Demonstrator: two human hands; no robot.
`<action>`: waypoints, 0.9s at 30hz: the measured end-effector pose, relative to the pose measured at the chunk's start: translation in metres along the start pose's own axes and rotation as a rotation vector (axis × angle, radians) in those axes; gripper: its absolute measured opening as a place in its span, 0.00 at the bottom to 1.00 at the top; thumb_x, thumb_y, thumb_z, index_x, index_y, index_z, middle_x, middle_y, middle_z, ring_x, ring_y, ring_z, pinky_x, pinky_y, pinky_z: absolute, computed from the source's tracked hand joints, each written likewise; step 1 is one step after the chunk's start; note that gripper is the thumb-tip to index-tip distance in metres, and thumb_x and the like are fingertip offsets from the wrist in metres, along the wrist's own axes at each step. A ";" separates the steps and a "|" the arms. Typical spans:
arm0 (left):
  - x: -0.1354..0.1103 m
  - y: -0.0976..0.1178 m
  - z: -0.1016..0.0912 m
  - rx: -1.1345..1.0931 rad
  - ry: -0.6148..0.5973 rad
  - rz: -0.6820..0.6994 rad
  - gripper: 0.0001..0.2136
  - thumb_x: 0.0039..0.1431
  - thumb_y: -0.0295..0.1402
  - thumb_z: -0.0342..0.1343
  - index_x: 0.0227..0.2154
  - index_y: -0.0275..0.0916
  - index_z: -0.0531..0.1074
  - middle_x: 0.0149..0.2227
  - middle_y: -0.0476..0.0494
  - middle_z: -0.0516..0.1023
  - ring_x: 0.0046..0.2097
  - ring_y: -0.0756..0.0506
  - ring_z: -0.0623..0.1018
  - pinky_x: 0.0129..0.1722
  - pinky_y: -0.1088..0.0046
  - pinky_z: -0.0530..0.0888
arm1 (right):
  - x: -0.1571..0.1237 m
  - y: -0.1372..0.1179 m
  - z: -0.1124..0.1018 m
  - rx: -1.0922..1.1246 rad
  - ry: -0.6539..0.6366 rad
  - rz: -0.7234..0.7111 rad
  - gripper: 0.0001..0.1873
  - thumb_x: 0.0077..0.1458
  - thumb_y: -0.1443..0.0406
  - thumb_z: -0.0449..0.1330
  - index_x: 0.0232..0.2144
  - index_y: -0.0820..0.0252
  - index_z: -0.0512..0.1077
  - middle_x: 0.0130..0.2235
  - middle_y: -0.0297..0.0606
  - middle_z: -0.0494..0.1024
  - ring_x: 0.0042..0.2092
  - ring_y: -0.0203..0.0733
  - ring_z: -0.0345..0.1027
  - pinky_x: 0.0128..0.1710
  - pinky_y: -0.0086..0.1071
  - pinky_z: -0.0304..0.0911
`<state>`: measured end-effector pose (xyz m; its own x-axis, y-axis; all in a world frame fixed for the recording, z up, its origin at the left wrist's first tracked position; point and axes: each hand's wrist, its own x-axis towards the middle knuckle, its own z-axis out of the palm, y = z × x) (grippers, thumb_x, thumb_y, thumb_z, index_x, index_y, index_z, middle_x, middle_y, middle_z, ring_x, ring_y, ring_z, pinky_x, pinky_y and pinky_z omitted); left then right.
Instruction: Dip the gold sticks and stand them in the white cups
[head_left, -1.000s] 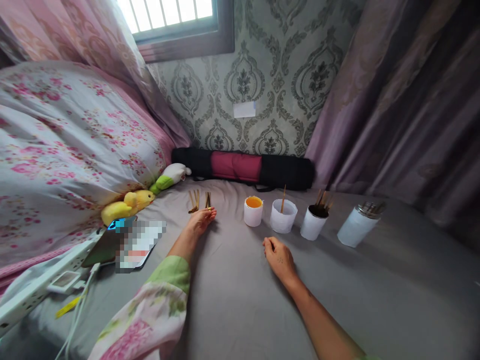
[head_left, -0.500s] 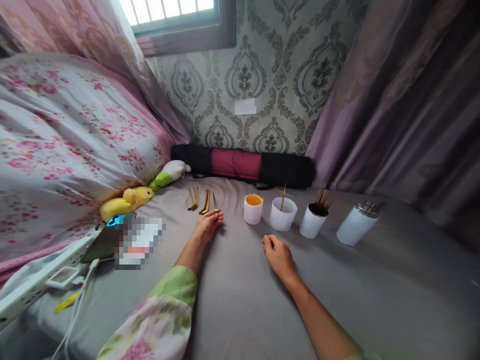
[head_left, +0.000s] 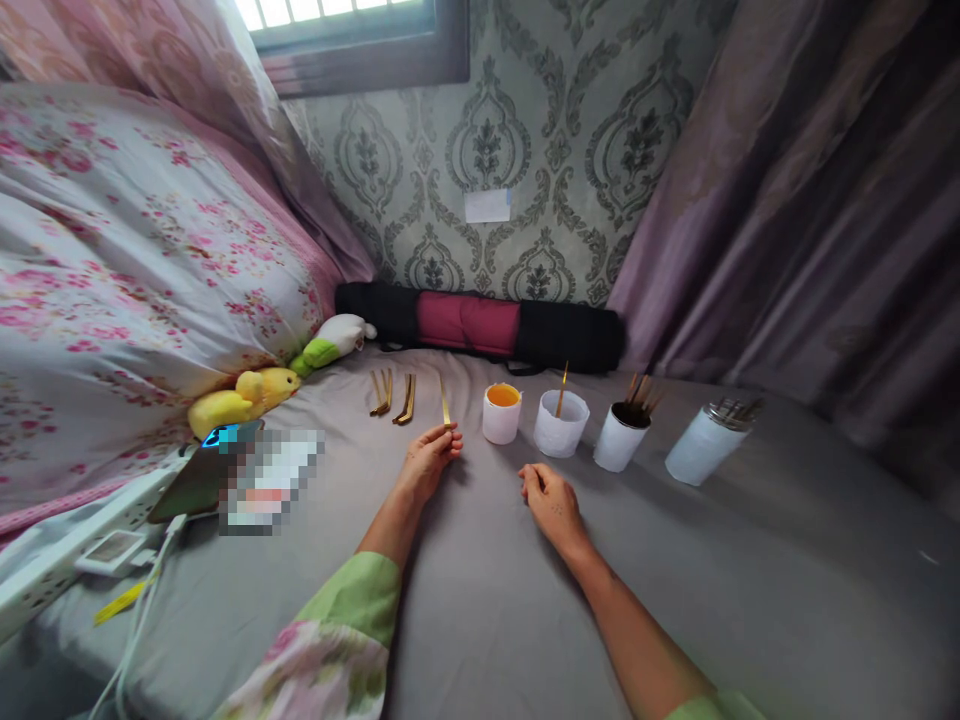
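Observation:
A slim gold-coloured strip stands up from the pinched fingers of my left hand, above the grey sheet. To its left lie bent gold-coloured strips in two small groups, the nearer group and the farther group. My right hand rests closed on the sheet, fingers curled; whether anything is inside is hidden. In front of it stand a white cup with orange contents and a wider whitish tub with a thin gold-brown stick leaning in it.
Right of the tub are a white-wrapped pot with brown sticks and a tilted white jar with a metal rim. A black and maroon roll lies along the wall. Left are a yellow plush toy, a phone and a power strip.
My left hand has moved right, away from the bent gold strips, carrying the slim strip, which now shows more upright. My right hand keeps nearly the same place and pose.

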<state>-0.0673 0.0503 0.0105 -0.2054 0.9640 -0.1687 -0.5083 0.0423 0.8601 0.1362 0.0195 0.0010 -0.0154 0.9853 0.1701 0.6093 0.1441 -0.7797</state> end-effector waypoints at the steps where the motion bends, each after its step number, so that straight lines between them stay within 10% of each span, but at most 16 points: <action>1: -0.002 -0.001 0.002 -0.001 -0.004 0.002 0.10 0.47 0.22 0.55 0.35 0.30 0.71 0.28 0.40 0.74 0.26 0.53 0.73 0.26 0.79 0.71 | 0.000 0.000 0.000 0.008 -0.001 0.002 0.19 0.53 0.57 0.43 0.29 0.59 0.71 0.23 0.36 0.73 0.26 0.36 0.65 0.26 0.27 0.55; 27: -0.067 -0.022 0.031 0.267 -0.063 0.161 0.15 0.44 0.35 0.58 0.38 0.36 0.73 0.30 0.43 0.74 0.27 0.52 0.72 0.25 0.78 0.68 | 0.000 0.000 -0.005 0.350 -0.089 0.026 0.21 0.52 0.54 0.45 0.35 0.63 0.69 0.23 0.34 0.69 0.17 0.29 0.58 0.16 0.23 0.53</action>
<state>-0.0165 -0.0072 0.0176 -0.2092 0.9779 0.0032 -0.2345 -0.0533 0.9707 0.1406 0.0195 0.0040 -0.0815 0.9909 0.1067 0.3022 0.1266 -0.9448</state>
